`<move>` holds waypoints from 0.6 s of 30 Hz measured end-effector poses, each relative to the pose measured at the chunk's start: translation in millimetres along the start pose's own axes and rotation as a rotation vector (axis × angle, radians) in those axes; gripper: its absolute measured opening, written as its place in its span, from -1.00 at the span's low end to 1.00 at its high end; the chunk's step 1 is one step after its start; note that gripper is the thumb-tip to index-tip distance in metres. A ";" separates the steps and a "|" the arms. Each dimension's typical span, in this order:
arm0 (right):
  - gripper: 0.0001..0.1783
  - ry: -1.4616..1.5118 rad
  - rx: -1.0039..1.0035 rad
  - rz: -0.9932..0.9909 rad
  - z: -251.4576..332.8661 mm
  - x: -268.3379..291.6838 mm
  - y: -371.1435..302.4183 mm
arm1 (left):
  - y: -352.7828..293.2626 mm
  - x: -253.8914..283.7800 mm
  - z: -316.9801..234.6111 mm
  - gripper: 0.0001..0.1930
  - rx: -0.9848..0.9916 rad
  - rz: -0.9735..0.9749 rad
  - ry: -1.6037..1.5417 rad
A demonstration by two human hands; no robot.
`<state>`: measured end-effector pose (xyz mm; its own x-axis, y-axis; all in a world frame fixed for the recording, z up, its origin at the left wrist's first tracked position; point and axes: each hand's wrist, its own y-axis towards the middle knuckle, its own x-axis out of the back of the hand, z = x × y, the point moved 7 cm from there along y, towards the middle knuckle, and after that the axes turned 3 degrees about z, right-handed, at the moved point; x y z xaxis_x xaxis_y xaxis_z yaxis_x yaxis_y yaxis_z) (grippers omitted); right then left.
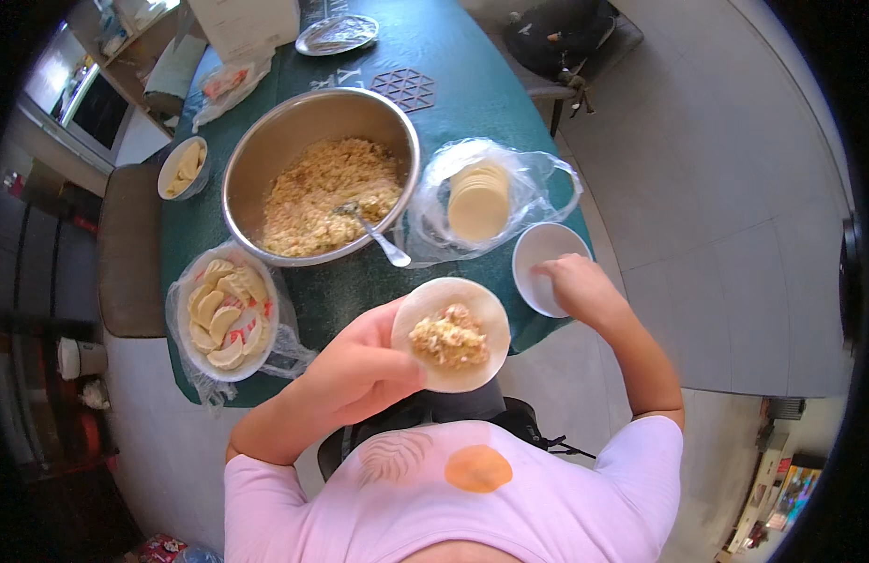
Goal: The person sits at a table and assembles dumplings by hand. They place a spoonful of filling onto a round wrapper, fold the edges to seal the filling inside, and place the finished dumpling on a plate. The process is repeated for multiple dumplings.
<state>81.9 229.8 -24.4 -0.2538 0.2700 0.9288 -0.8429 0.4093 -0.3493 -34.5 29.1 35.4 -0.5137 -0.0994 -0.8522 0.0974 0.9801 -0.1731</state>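
Observation:
My left hand [369, 361] holds a round dumpling wrapper [493, 324] in front of my chest, its thumb over the near left edge. A mound of crumbly pale yellow filling [450, 338] sits in the middle of the wrapper. My right hand [580, 286] reaches over the small white bowl [526, 246] at the table's right edge. Its index finger points down inside the rim, and I see nothing held there. Between the hands and the far side stands a big steel bowl [235, 192] of filling [326, 192], with a metal spoon [383, 242] resting in it.
A stack of wrappers [479, 202] lies in a clear plastic bag [430, 202]. At the left, a bag-lined plate [183, 324] holds several folded dumplings [219, 305]; beyond is a small bowl [183, 192] with more. A trivet [403, 90] and a wrapped plate [337, 36] lie farther back on the green table [312, 314].

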 end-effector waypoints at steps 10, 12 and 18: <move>-0.48 0.523 0.310 -0.511 22.7 88.3 -72.0 | 50.9 -14.5 31.2 -0.38 0.147 0.063 -0.046; -0.47 0.435 0.442 -0.544 43.6 102.8 -84.8 | 58.3 -21.5 40.3 -0.41 0.199 0.091 -0.047; -0.42 0.192 0.517 -0.587 52.6 109.7 -91.9 | 67.7 -30.8 50.6 -0.44 0.208 0.121 -0.046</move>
<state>106.6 175.9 116.1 0.3455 0.3005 0.8890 -0.9381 0.0883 0.3348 31.0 89.8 24.9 -0.4486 0.0042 -0.8937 0.3322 0.9291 -0.1624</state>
